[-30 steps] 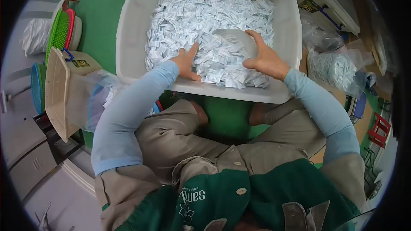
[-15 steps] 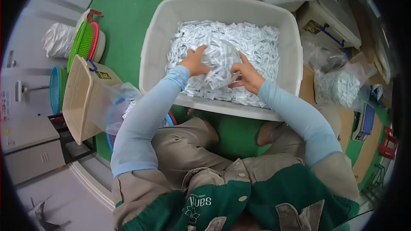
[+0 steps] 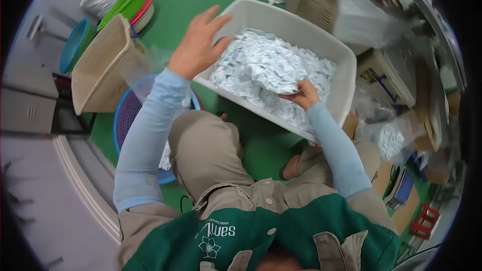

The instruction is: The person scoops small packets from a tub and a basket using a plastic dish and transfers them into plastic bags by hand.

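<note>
A large whitish tub (image 3: 246, 12) holds a thick layer of small white packets (image 3: 231, 73). My left hand (image 3: 198, 42) is raised over the tub's left edge, its fingers spread and nothing in them. Toward the middle of the tub, my right hand (image 3: 305, 95) grips the lower edge of a clear bowl (image 3: 287, 92) heaped with packets. The bowl's outline is hard to make out against the packets below it.
On the left are a beige bin (image 3: 98, 70), a blue-rimmed basket (image 3: 120, 120) and green and red baskets (image 3: 123, 7). To the right lie a clear bag of packets (image 3: 390, 139), a lidded box (image 3: 389, 78) and a red stool (image 3: 425, 221).
My left hand has let go of the bowl and moved up and left, opening. My right hand still holds the bowl, now fuller looking. The whole view has turned.
</note>
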The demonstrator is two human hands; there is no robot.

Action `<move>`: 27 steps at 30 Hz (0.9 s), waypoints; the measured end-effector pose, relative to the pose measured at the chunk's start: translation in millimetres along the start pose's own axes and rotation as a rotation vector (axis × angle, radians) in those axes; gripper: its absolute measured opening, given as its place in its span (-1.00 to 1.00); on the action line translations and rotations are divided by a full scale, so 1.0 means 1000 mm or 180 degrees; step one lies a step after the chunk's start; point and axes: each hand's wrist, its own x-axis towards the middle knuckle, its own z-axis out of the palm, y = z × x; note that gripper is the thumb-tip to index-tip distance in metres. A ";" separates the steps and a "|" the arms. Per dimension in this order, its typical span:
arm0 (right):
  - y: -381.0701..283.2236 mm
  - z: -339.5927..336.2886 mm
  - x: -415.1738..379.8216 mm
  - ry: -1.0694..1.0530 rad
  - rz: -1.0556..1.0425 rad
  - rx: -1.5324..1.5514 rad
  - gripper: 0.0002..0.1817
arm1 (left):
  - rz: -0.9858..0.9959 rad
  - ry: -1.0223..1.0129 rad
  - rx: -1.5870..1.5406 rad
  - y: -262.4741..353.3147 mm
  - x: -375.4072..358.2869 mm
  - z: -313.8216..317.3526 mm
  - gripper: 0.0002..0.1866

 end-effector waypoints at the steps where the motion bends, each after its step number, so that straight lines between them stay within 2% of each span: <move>1: -0.002 0.007 -0.009 -0.0100 -0.0023 -0.0193 -0.44 | -0.0141 0.0310 0.0470 -0.002 -0.022 -0.027 -0.48; 3: -0.011 0.007 -0.020 0.0124 -0.0134 -0.0337 -0.41 | -0.0742 0.0581 0.1061 -0.022 -0.066 -0.038 -0.48; 4: -0.018 -0.010 -0.009 -0.0240 -0.0101 -0.0439 -0.42 | -0.1072 0.0683 0.1341 -0.031 -0.091 -0.036 -0.48; 5: -0.018 -0.009 -0.024 0.0006 -0.0247 -0.0415 -0.44 | -0.1213 0.0643 0.1356 -0.041 -0.109 -0.029 -0.46; 7: -0.025 -0.016 -0.032 -0.0076 -0.0177 -0.0529 -0.46 | -0.1526 0.0443 0.1394 -0.045 -0.137 -0.020 -0.47; 15: -0.058 -0.009 -0.053 -0.0156 -0.0305 -0.1210 -0.44 | -0.2007 0.1193 0.1252 -0.013 -0.162 -0.010 -0.54; 18: -0.062 0.017 -0.072 -0.0264 -0.0280 -0.1463 -0.49 | -0.1986 0.1268 0.0829 -0.027 -0.182 -0.003 -0.58; 20: -0.059 0.044 -0.073 -0.0218 -0.0323 -0.1416 -0.52 | -0.2227 0.1028 0.0634 -0.026 -0.190 -0.006 -0.62; 21: -0.058 0.049 -0.069 -0.0339 -0.0355 -0.1613 -0.53 | -0.2295 0.0794 0.0447 -0.024 -0.193 -0.010 -0.58; 23: -0.058 0.064 -0.060 -0.0620 -0.0174 -0.1871 -0.54 | -0.2010 0.0840 0.0630 -0.028 -0.201 -0.001 -0.53; 27: -0.045 0.107 -0.080 -0.0407 -0.0243 -0.2153 -0.55 | -0.2503 0.0731 0.0072 -0.015 -0.203 0.006 -0.25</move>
